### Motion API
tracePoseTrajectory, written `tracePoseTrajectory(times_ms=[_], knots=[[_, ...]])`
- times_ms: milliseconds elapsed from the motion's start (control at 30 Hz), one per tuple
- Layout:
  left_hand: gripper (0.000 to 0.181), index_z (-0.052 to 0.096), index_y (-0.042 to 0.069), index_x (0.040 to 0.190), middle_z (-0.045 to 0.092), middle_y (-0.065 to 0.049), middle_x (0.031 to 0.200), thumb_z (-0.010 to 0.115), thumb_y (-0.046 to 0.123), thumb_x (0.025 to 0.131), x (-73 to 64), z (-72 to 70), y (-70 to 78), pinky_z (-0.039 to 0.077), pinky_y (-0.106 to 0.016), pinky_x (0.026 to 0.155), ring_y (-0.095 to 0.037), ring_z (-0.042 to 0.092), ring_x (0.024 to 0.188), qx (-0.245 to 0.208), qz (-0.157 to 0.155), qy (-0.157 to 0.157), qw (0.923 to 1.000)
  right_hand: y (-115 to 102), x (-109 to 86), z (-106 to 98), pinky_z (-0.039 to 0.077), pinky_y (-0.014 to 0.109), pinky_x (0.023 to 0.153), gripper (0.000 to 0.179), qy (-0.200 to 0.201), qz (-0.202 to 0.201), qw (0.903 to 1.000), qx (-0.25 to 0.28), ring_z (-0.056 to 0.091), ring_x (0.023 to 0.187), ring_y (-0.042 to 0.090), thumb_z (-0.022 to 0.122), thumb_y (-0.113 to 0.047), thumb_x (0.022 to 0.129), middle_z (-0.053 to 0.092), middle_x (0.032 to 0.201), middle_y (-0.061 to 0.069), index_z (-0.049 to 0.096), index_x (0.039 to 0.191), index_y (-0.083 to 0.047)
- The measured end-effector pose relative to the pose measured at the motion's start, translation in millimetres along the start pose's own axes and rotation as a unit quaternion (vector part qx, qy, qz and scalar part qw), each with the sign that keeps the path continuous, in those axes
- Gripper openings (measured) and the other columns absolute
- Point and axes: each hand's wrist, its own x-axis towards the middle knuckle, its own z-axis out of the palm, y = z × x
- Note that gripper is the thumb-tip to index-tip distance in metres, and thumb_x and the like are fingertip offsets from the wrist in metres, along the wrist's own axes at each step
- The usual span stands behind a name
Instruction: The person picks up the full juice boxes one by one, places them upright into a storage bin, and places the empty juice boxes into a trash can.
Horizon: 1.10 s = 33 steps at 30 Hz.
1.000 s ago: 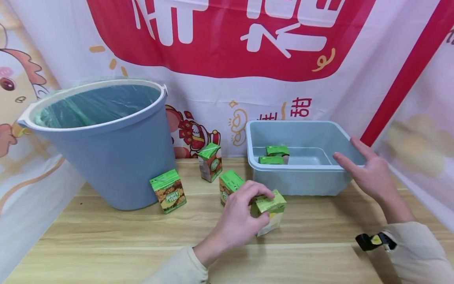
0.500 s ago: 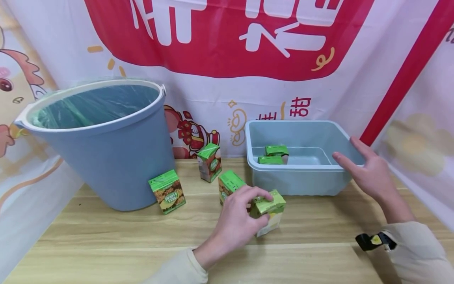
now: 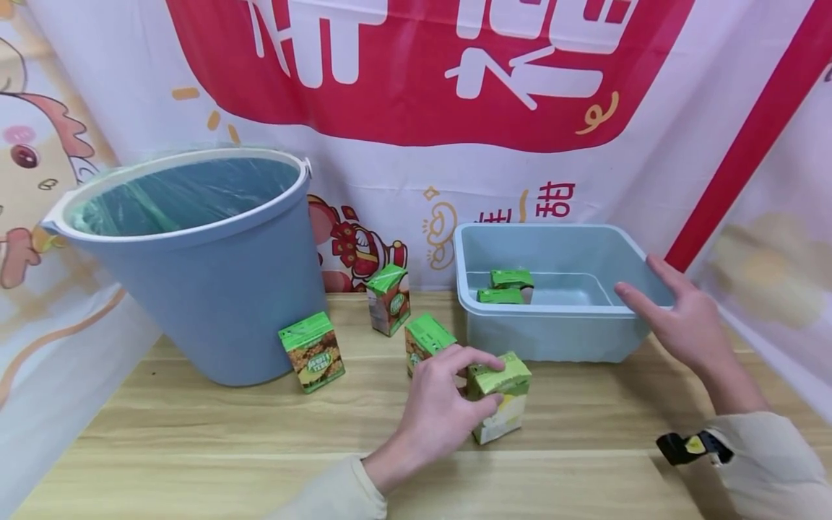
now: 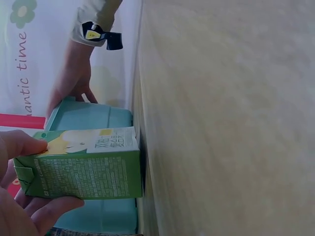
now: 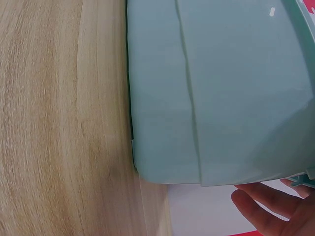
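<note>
My left hand pinches a light green drink carton from its left side, with the fingers at its top and the thumb lower down. In the left wrist view, the carton shows a green side full of small print. At the right, my right hand grips the corner of a pale blue plastic tub, thumb over the rim. Its fingers show beside the tub's wall in the right wrist view. Two green-topped cartons are inside the tub.
A blue bucket with a clear liner stands on the left. One brown-and-green carton leans by its base. Another carton stands farther back, and a third carton is partly behind my left hand. A printed cloth hangs behind.
The light green carton has shifted slightly towards me and turned a little, showing more of its front. My right hand stays on the tub. The head view has shifted slightly.
</note>
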Motion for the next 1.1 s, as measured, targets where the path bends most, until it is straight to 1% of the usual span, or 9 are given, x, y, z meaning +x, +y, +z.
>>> tracePoseTrajectory(times_ms=[133, 267, 367, 467, 567, 733, 867, 933, 1100], knots=[[0.038, 0.079, 0.02, 0.113, 0.075, -0.003, 0.115, 0.088, 0.002, 0.08, 0.7, -1.5, 2.6, 0.06, -0.018, 0.08, -0.014, 0.069, 0.104, -0.037, -0.006, 0.002, 0.9993, 0.8, -0.2, 1.4, 0.037, 0.085, 0.104, 0.095, 0.001, 0.001, 1.0, 0.002, 0.019, 0.158, 0.06, 0.058, -0.062, 0.101, 0.013, 0.178, 0.02, 0.008, 0.172, -0.022], [0.038, 0.079, 0.018, 0.115, 0.073, -0.005, 0.117, 0.087, 0.002, 0.082, 2.1, -6.8, 7.4, 0.063, -0.021, 0.077, -0.016, 0.069, 0.101, -0.069, -0.016, 0.003, 0.9975, -0.8, -1.0, 2.8, 0.038, 0.084, 0.103, 0.096, -0.001, 0.003, 1.0, 0.002, 0.019, 0.157, 0.06, 0.058, -0.062, 0.101, 0.013, 0.178, 0.021, 0.008, 0.172, -0.021], [0.039, 0.078, 0.018, 0.117, 0.073, -0.005, 0.118, 0.087, 0.002, 0.082, 4.6, -11.5, 12.1, 0.064, -0.023, 0.075, -0.016, 0.07, 0.098, -0.082, -0.019, 0.007, 0.9964, -1.6, -0.9, 3.0, 0.038, 0.085, 0.103, 0.095, 0.001, 0.0, 1.0, 0.002, 0.018, 0.158, 0.06, 0.058, -0.06, 0.101, 0.013, 0.178, 0.022, 0.009, 0.172, -0.019], [0.04, 0.078, 0.018, 0.119, 0.074, -0.004, 0.118, 0.087, 0.004, 0.083, 8.7, -15.3, 17.4, 0.064, -0.023, 0.075, -0.015, 0.07, 0.097, -0.084, -0.012, 0.019, 0.9962, -1.6, -0.4, 2.4, 0.037, 0.085, 0.103, 0.093, 0.003, -0.002, 1.0, 0.002, 0.017, 0.158, 0.06, 0.058, -0.058, 0.102, 0.013, 0.178, 0.022, 0.009, 0.172, -0.019], [0.041, 0.078, 0.019, 0.12, 0.076, -0.002, 0.117, 0.089, 0.006, 0.082, 14.0, -19.0, 22.9, 0.063, -0.023, 0.072, -0.014, 0.07, 0.093, -0.075, -0.004, 0.034, 0.9966, -1.4, -0.2, 2.0, 0.037, 0.085, 0.103, 0.093, 0.004, -0.001, 1.0, 0.002, 0.017, 0.158, 0.06, 0.058, -0.057, 0.102, 0.013, 0.178, 0.022, 0.009, 0.172, -0.019], [0.038, 0.08, 0.02, 0.116, 0.078, -0.002, 0.11, 0.09, 0.008, 0.082, 23.9, -26.4, 33.2, 0.062, -0.024, 0.069, -0.013, 0.069, 0.086, -0.071, -0.007, 0.054, 0.996, -1.9, -0.3, 0.2, 0.036, 0.085, 0.104, 0.092, 0.004, 0.002, 1.0, 0.005, 0.018, 0.158, 0.06, 0.058, -0.058, 0.102, 0.014, 0.178, 0.022, 0.01, 0.172, -0.019], [0.035, 0.08, 0.021, 0.114, 0.079, 0.0, 0.107, 0.09, 0.012, 0.082, 31.0, -33.1, 43.0, 0.06, -0.024, 0.073, -0.013, 0.07, 0.086, -0.068, -0.012, 0.063, 0.9956, -1.7, -0.4, 0.5, 0.036, 0.085, 0.105, 0.092, 0.005, 0.001, 1.0, 0.005, 0.018, 0.157, 0.06, 0.058, -0.057, 0.102, 0.014, 0.178, 0.022, 0.011, 0.172, -0.019], [0.034, 0.081, 0.022, 0.114, 0.079, 0.002, 0.107, 0.091, 0.013, 0.083, 34.5, -36.3, 48.4, 0.059, -0.025, 0.072, -0.013, 0.07, 0.087, -0.064, -0.009, 0.065, 0.9958, -1.3, -0.4, 0.5, 0.035, 0.085, 0.105, 0.092, 0.007, 0.001, 1.0, 0.003, 0.018, 0.158, 0.06, 0.058, -0.057, 0.102, 0.015, 0.177, 0.023, 0.012, 0.172, -0.018], [0.033, 0.081, 0.022, 0.114, 0.08, 0.004, 0.108, 0.09, 0.015, 0.084, 45.6, -44.5, 60.5, 0.061, -0.03, 0.072, -0.013, 0.072, 0.089, -0.058, 0.0, 0.075, 0.9955, -2.0, -0.3, 0.8, 0.035, 0.085, 0.106, 0.092, 0.008, 0.001, 1.0, 0.001, 0.018, 0.158, 0.059, 0.057, -0.057, 0.102, 0.016, 0.177, 0.023, 0.012, 0.172, -0.018]])
